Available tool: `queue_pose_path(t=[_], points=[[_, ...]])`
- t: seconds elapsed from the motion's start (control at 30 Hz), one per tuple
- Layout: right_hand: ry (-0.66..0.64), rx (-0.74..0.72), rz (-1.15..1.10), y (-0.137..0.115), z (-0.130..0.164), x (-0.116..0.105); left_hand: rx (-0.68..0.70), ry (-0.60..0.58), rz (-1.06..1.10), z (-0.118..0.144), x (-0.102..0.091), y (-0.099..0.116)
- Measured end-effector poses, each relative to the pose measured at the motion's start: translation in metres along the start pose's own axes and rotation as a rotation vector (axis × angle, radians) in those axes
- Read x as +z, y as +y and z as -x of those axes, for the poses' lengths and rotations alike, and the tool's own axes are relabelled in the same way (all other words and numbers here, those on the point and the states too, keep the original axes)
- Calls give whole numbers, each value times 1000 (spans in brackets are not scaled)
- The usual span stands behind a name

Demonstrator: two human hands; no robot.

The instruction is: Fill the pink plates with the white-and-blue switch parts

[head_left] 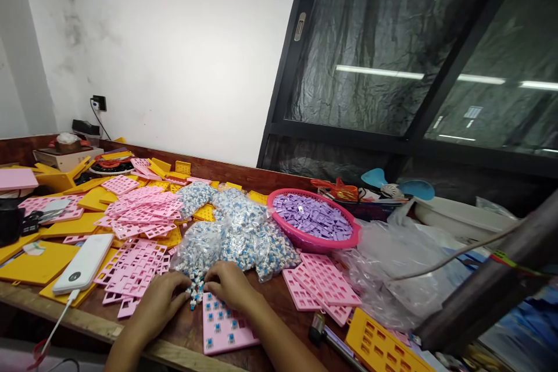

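My left hand (163, 299) is beside a loose heap of small blue and white key switches (195, 289), thumb and fingers bent and a little apart. My right hand (231, 285) reaches over the top edge of a pink plate (222, 342). Its fingers are curled together at the plate's upper left corner, next to the heap; whatever is between the fingertips is hidden. Several blue switches (210, 317) sit in the plate's square holes. My right forearm covers the plate's right side. Clear plastic bags of switches (244, 232) lie just behind both hands.
Left are pink perforated plates (135, 267), yellow plates (41, 261) and a white power bank (83, 263) with a cable. A pink basket (314, 242) holds purple pieces. Pink plates (325, 285), a yellow perforated plate (383, 346) and plastic sheeting (383, 267) lie right.
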State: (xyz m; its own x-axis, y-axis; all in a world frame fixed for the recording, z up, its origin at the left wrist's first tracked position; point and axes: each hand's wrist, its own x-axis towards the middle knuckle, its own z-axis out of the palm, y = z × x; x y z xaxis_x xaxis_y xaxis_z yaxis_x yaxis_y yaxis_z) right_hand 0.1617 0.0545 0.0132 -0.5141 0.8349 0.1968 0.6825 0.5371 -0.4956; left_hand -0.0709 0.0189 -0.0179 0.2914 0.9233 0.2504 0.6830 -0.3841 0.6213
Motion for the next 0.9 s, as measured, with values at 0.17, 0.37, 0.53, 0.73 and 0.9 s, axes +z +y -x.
queue_pose_path(t=[0.17,0.37,0.53,0.73,0.9], points=[[44,34,-34,0,2,-1,-22,86,13,3,8,1],[150,72,-335,4,14,-41,76,119,121,14,2,25],[22,9,-278,19,59,-71,113,126,161,16,9,53],[75,99,-258,37,95,-65,144,10,83,0,39,90],[58,33,-145,42,99,-66,62,-83,-88,-16,62,109]])
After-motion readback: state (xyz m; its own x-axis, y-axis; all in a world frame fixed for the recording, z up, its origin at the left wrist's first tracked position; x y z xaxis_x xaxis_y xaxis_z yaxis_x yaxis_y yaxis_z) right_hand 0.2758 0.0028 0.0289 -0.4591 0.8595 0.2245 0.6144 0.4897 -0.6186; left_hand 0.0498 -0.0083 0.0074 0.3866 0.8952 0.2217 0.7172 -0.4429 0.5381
